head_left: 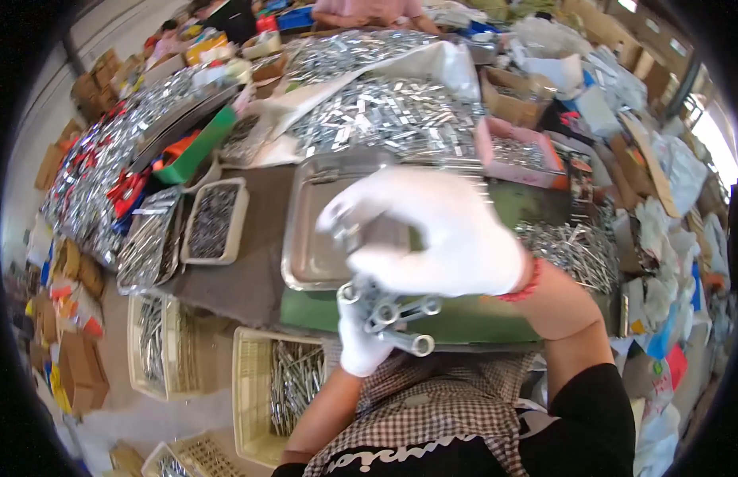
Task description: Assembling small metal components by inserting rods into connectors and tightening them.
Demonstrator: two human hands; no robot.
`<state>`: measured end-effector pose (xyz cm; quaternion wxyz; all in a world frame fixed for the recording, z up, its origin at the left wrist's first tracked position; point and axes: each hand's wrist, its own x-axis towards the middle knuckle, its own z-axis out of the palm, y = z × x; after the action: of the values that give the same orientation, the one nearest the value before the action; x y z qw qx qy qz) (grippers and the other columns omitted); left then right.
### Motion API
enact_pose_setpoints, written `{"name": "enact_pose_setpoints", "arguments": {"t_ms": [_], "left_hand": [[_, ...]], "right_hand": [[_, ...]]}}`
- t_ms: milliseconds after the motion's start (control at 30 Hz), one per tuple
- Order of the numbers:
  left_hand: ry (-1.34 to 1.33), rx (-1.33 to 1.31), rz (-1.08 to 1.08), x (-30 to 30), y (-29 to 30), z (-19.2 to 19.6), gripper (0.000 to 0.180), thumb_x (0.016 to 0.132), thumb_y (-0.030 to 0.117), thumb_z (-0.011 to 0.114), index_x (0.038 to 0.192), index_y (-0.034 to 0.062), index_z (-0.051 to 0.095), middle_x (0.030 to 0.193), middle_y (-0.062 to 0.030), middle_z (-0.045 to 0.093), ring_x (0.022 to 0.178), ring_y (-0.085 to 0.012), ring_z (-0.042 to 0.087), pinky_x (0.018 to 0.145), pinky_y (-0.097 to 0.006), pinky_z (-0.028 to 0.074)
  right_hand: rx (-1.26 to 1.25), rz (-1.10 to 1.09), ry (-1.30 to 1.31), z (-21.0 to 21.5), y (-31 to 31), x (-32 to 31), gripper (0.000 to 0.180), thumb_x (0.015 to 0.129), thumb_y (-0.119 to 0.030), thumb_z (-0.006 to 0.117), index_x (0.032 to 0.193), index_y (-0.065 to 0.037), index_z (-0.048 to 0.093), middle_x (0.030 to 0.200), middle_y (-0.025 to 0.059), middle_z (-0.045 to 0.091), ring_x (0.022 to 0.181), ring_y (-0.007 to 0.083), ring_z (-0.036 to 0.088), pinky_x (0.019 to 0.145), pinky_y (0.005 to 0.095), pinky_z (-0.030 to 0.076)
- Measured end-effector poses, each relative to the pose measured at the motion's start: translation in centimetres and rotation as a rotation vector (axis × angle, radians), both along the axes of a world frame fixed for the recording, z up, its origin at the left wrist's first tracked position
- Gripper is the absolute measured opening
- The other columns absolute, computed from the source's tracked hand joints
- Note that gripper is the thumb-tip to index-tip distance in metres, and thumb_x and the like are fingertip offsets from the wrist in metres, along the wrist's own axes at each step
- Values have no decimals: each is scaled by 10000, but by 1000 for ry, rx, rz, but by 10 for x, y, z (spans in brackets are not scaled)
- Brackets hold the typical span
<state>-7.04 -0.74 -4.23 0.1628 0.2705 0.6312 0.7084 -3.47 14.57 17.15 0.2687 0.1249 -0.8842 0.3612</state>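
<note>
Metal tubes (385, 312) fan out rightward from the left-hand grip (360, 347).

The right hand (444, 226) and left hand (362, 347) are gloved in white; the bracelet (528, 289) is red, the tubes (382, 316) silvery grey. The apron (440, 404) is checked in 2 colours, brown and off-white; the sleeve (595, 409) is black.

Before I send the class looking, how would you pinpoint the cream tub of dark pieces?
On the table, find the shallow metal tray mid-picture. Just left of it sits the cream tub. Its small dark pieces set it apart from the long silvery pieces further left.
</note>
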Motion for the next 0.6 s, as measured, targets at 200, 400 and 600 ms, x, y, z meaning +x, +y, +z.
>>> {"name": "enact_pose_setpoints", "arguments": {"t_ms": [200, 400, 600], "left_hand": [[-745, 242, -28, -9, 1, 10, 579, 973, 635, 389, 1215, 130, 534, 971, -24, 624, 671, -160, 607, 499, -270, 480], [-304, 263, -178, -6, 0, 7, 334, 1053, 428, 410, 1192, 154, 541, 995, 31, 602, 779, -107, 542, 698, -277, 459], [-487, 377, -156, -4, -1, 5, 299, 1054, 392, 423, 1217, 155, 504, 1067, 22, 611, 896, -121, 591, 830, -288, 479]], "right_hand": [[0, 51, -7, -19, -5, 0, 218, 813, -189, 625, 1007, -98, 668, 840, 110, 661, 785, 329, 666, 722, 417, 539], [194, 78, 46, -20, -5, 2, 182, 797, -181, 624, 954, -93, 648, 785, 114, 625, 746, 348, 640, 698, 451, 528], [111, 69, -8, -22, -1, 1, 154, 785, -177, 636, 911, -88, 621, 775, 114, 625, 766, 343, 638, 691, 449, 528]]}}
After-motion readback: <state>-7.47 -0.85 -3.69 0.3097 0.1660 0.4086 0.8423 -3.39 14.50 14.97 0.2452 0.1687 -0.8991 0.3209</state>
